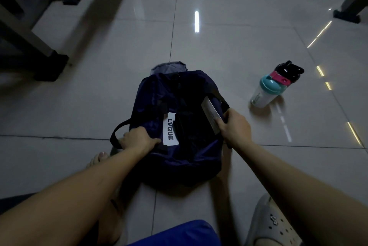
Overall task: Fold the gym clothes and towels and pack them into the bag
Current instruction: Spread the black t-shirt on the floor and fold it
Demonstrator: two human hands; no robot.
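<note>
Left hand (139, 140): arm outstretched, fingers curled, gripping bag (185, 158) at its left edge | right hand (234, 127): clutching right edge beside stiff white tag (210, 114) | bag: navy, soft crinkled fabric, black straps (117, 132), on glossy tile floor (79, 106).
</note>
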